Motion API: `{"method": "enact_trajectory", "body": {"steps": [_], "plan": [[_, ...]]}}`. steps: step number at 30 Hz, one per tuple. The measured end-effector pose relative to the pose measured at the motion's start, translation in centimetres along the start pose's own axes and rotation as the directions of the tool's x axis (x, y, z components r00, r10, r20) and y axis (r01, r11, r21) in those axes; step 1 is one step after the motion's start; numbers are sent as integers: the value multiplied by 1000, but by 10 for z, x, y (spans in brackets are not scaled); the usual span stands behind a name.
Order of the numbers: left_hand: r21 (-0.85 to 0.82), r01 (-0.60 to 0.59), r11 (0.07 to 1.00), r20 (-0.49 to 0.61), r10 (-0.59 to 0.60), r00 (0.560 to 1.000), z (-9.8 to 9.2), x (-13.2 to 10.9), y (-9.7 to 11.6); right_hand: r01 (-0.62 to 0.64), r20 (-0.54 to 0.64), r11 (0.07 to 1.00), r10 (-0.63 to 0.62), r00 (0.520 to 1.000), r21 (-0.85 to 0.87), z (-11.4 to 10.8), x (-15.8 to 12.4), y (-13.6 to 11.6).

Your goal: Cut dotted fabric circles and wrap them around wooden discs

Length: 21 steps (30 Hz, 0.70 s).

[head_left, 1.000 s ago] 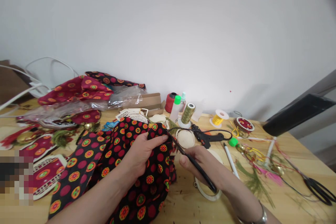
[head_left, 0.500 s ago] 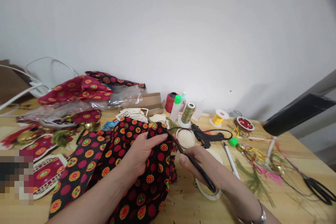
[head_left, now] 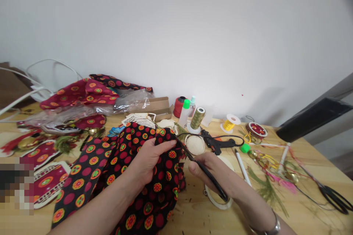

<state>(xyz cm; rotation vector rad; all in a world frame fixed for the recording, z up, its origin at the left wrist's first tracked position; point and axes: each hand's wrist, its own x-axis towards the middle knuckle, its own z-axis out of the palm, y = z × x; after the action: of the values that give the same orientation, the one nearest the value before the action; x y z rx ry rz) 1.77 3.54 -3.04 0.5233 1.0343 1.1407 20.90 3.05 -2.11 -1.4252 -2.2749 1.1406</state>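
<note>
Head view: apparently trimming black floral-print fabric with black-handled scissors.
Pinches the bunched fabric near its upper right edge with the left hand and grips the scissors in the right hand, with blades at that edge just beside the left thumb; cannot tell the blade gap. Has the fabric heaped on the wooden tabletop, left of a black glue gun. Seems to call next for holding the edge taut and closing the blades clear of the thumb.
</note>
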Motion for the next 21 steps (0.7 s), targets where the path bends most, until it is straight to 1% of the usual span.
{"method": "enact_trajectory", "body": {"steps": [3, 7, 12, 21], "plan": [[3, -2, 1000, 7, 2, 1000, 0, -1, 1, -28, -5, 1000, 28, 1000, 8, -1, -1, -3], [5, -11, 1000, -13, 11, 1000, 0, 0, 1, -61, -14, 998, 61, 998, 24, -2, -1, -6], [14, -6, 1000, 9, 6, 1000, 0, 1, 0, -43, 2, 998, 43, 999, 39, -2, 0, -5], [1, -4, 1000, 0, 4, 1000, 0, 1, 1, -37, 10, 998, 36, 999, 43, -2, 1, 0]]}}
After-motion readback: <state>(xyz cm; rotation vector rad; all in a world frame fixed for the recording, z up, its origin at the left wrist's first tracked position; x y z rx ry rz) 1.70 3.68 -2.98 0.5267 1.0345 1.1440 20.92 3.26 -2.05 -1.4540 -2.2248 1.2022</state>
